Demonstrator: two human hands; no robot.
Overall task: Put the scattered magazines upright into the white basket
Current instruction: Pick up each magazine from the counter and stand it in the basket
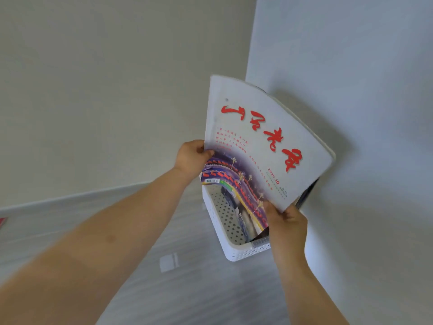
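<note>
A white magazine point(262, 137) with large red characters and a purple picture on its cover is held tilted above the white perforated basket point(230, 233). My left hand point(191, 159) grips its left edge. My right hand point(284, 221) grips its lower corner. The magazine's lower end dips into the basket, which stands on the floor against a white wall. A dark-edged magazine point(308, 192) shows behind the held one, mostly hidden by it.
A grey wood-look floor point(187, 289) spreads below. A red item point(2, 222) pokes in at the far left edge. A white wall corner point(248, 66) rises behind the basket, and a pale patch point(169, 262) lies on the floor.
</note>
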